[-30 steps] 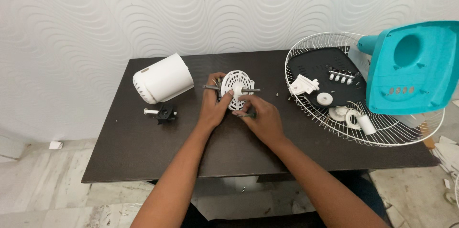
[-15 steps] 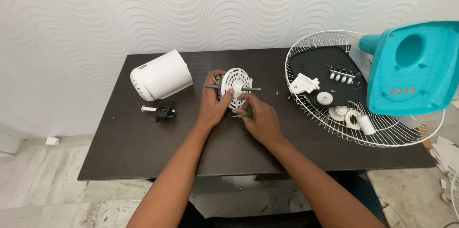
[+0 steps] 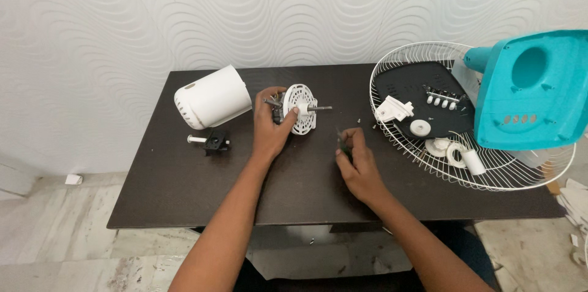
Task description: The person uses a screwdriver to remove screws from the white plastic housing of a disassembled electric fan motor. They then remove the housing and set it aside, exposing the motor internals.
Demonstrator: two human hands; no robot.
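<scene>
My left hand (image 3: 271, 126) grips a white round fan motor (image 3: 301, 109) with a metal shaft through it, holding it upright on the dark table (image 3: 184, 188). My right hand (image 3: 356, 158) rests on the table to the right of the motor, apart from it, and pinches a small dark part (image 3: 340, 139) between its fingertips. A white cylindrical motor cover (image 3: 212, 97) lies on its side just left of my left hand. A small black piece with a white pin (image 3: 211, 140) lies in front of the cover.
A white wire fan grille (image 3: 416, 154) lies at the table's right end, holding a black panel (image 3: 429, 83) and several small white parts (image 3: 453, 151). A teal plastic fan body (image 3: 533, 93) leans over the grille. The patterned wall stands right behind the table.
My right hand has drawn away from the motor toward me and to the right, carrying the small dark part. My left hand still holds the motor.
</scene>
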